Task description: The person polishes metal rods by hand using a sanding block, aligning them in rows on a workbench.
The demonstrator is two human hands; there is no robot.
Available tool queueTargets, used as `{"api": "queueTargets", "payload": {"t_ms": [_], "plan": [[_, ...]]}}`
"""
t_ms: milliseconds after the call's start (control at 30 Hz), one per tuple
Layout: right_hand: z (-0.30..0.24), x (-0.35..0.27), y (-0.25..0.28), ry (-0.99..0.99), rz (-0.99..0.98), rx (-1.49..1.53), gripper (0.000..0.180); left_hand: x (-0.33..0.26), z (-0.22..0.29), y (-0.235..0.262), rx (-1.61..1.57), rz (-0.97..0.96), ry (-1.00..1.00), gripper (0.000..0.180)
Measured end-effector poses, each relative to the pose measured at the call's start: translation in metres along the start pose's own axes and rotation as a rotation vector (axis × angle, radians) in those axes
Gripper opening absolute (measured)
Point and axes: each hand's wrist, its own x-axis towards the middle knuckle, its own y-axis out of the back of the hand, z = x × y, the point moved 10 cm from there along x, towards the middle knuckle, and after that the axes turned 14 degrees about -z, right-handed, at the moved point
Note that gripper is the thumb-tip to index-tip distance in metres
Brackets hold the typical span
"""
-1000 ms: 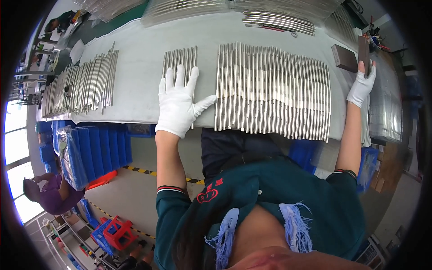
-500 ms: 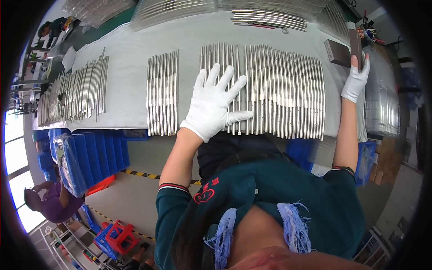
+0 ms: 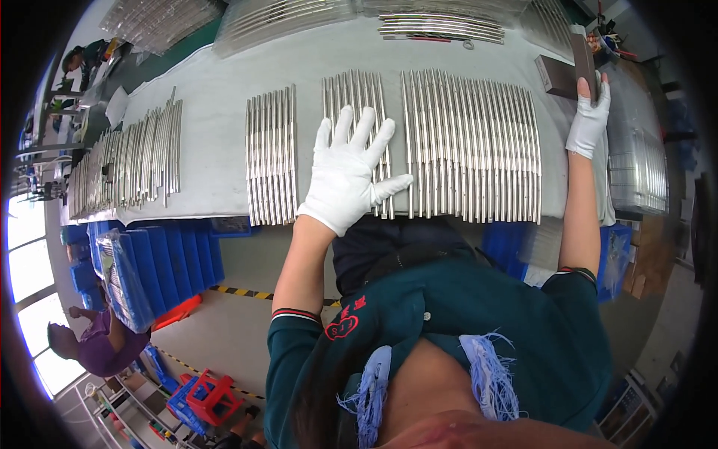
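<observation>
My left hand (image 3: 345,176), in a white glove, lies flat with fingers spread on a small row of silver metal rods (image 3: 351,88). The palm and fingers hide much of that row. To its right, across a narrow gap, a wide row of rods (image 3: 475,150) lies side by side; to its left is a narrower row (image 3: 271,157). At the table's right end my right hand (image 3: 589,127), gloved with a bare fingertip showing, closes around the lower end of a dark brown bar (image 3: 583,56). A dark brown block (image 3: 559,76) lies just left of the bar.
The pale cloth-covered table (image 3: 213,150) carries loose, uneven rods (image 3: 134,157) at far left and more rods (image 3: 441,28) at the back. Clear plastic trays (image 3: 639,172) are stacked at right. Blue bins (image 3: 168,262) stand below the left edge. A person in purple (image 3: 105,344) is at far left.
My left hand and the rods under it have shifted slightly left, widening the gap to the wide row. My right hand, still on the bar, sits a little farther up.
</observation>
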Motion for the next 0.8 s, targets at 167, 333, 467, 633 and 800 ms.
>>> {"api": "queueTargets", "payload": {"t_ms": [167,333,467,633,800], "plan": [[0.001,0.001,0.001,0.010,0.003,-0.035,0.078,0.017,0.034,-0.007,-0.035,0.010,-0.098,0.088],[-0.007,0.000,0.003,0.031,0.016,-0.024,0.077,0.012,0.025,-0.004,-0.021,-0.010,-0.092,0.086],[-0.013,-0.004,-0.001,0.069,-0.013,0.049,0.078,-0.006,-0.005,0.002,0.049,-0.113,0.057,0.086],[-0.016,-0.002,-0.009,0.138,-0.051,-0.062,0.076,0.008,0.008,0.009,0.170,-0.067,0.071,0.090],[-0.021,0.001,-0.015,0.229,-0.082,-0.502,0.073,0.050,0.098,-0.014,-0.017,-0.046,-0.297,0.093]]}}
